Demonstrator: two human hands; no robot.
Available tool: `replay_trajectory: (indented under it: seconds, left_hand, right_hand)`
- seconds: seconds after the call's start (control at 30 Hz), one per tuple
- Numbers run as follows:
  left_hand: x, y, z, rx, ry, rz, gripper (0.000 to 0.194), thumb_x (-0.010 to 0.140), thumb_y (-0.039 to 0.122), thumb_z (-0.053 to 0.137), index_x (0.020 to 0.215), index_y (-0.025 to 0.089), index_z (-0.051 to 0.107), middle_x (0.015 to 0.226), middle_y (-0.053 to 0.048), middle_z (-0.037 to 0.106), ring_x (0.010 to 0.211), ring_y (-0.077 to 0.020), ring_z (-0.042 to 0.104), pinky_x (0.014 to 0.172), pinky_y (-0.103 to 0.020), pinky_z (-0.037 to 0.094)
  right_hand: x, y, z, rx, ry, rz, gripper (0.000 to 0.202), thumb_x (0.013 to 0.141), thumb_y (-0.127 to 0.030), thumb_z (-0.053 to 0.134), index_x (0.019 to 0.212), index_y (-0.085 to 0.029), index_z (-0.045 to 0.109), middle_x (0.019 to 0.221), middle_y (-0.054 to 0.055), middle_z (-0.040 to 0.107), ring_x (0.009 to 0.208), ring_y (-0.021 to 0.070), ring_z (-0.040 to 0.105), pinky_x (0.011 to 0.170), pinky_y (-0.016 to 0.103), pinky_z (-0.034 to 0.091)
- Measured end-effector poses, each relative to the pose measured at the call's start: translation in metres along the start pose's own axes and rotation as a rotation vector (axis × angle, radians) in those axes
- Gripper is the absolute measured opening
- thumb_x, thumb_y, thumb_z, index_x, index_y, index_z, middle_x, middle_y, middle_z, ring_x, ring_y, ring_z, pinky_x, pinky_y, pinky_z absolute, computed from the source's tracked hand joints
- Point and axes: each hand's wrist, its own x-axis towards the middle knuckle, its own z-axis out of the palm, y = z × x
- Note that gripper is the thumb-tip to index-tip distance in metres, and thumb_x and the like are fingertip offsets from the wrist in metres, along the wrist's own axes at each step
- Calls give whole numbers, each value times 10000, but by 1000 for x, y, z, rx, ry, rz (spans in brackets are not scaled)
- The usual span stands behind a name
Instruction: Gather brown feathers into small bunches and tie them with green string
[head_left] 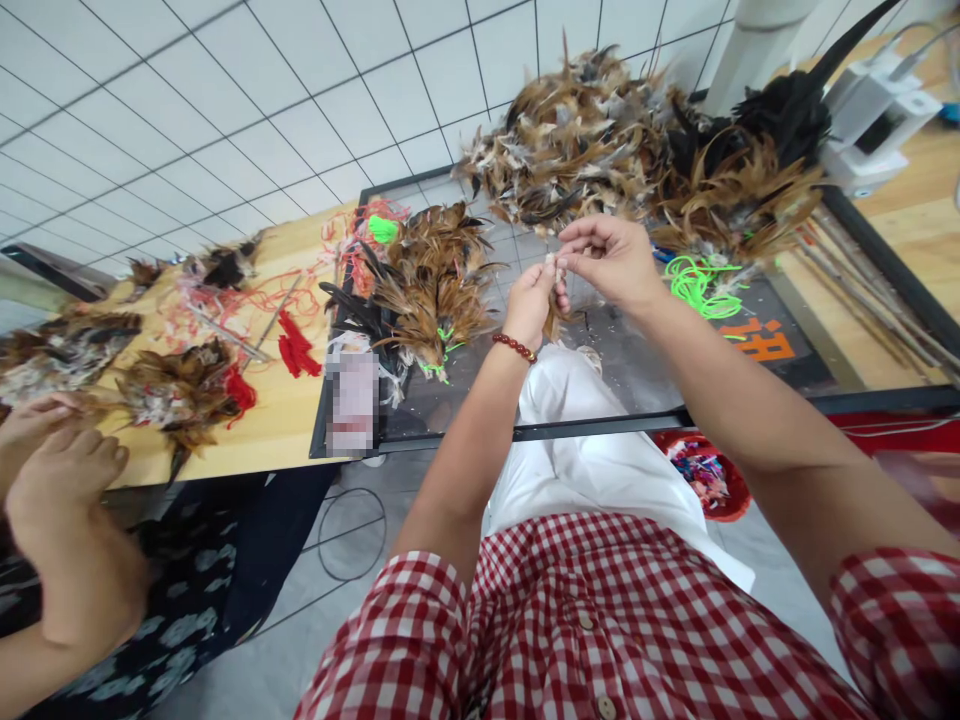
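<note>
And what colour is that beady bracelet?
The bracelet is dark red, best seen in the head view.

Two bare hands met at the fingertips.
The left hand [531, 300] was curled, its fingers closed in a pinch; the right hand [615, 262] bent over from the other side, thumb and forefinger together. Both forearms [481, 425] angled inward.

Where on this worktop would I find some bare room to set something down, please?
The table shows bare wood near its front edge, this side of the red yarn. Just left of the right forearm, the dark panel has only small scraps. Its back is crowded by the feather heap.
</note>
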Motion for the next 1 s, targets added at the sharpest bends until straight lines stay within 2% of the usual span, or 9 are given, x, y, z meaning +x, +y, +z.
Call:
replay_trajectory:
  seconds: [0.17, 0.27, 0.33, 0.43, 0.5, 0.6, 0.77, 0.87, 1.0]
  left_hand:
    - [0, 1, -1, 3, -50, 7, 368, 971, 459, 688, 772, 192, 532, 577, 89, 438, 447, -25, 397, 479, -156, 393]
    - [1, 2, -2, -38, -24, 9, 350, 977, 427, 686, 772, 193, 525, 581, 96, 403, 445, -19, 350, 480, -153, 365]
    - [1, 3, -3, -65, 6, 21, 323, 1003, 373, 653, 771, 193, 519, 583, 94, 392, 448, -20, 336, 485, -152, 355]
    - [2, 4, -4, -78, 38, 31, 308, 1028, 327, 609, 769, 191, 514, 583, 91, 385, 449, -22, 323, 489, -152, 345]
    - [3, 4, -5, -68, 51, 33, 311, 1027, 332, 614, 769, 191, 514, 583, 90, 388, 450, -21, 323, 490, -150, 343]
    - [2, 4, -4, -43, 57, 33, 318, 1012, 357, 640, 770, 191, 518, 583, 90, 396, 449, -19, 324, 485, -150, 334]
    - [3, 2, -3, 33, 64, 49, 313, 1022, 322, 617, 754, 186, 527, 591, 83, 434, 469, -29, 379, 517, -165, 360]
    - [7, -2, -4, 101, 97, 115, 296, 1010, 286, 628, 747, 176, 547, 685, 49, 573, 574, -41, 515, 618, -173, 433]
    - [13, -8, -6, 194, 101, 177, 279, 1026, 253, 581, 759, 176, 560, 772, 15, 667, 674, -70, 601, 676, -193, 455]
  right_hand:
    - [6, 14, -1, -146, 40, -115, 285, 798, -350, 788, 1053, -239, 727, 993, 57, 754, 962, 233, 709, 876, 399, 597]
    - [14, 20, -19, -259, 71, -183, 353, 746, -381, 844, 1051, -225, 757, 1027, 70, 761, 940, 243, 697, 896, 425, 594]
    - [17, 18, -39, -440, -102, -81, 310, 715, -403, 877, 953, -226, 786, 945, 58, 772, 884, 244, 698, 854, 417, 587]
    - [18, 9, -65, -649, -535, 140, 228, 686, -381, 894, 838, -237, 804, 777, 18, 766, 771, 225, 701, 751, 369, 558]
    - [18, 4, -70, -759, -633, 199, 175, 692, -333, 886, 825, -245, 813, 739, 11, 764, 750, 221, 703, 716, 352, 531]
    - [18, 5, -62, -914, -645, 192, 56, 724, -237, 851, 754, -245, 804, 705, 18, 755, 749, 223, 699, 708, 350, 490]
    - [15, 6, -43, -1116, -616, 105, 152, 788, -111, 700, 817, -224, 798, 812, 56, 787, 783, 232, 696, 679, 331, 440]
    - [11, -1, -39, -1098, -475, -23, 235, 848, -139, 606, 959, -212, 801, 899, 71, 804, 854, 245, 712, 721, 334, 448]
    - [5, -9, -34, -945, -408, -211, 258, 867, -172, 564, 954, -214, 803, 927, 55, 808, 913, 244, 722, 797, 338, 460]
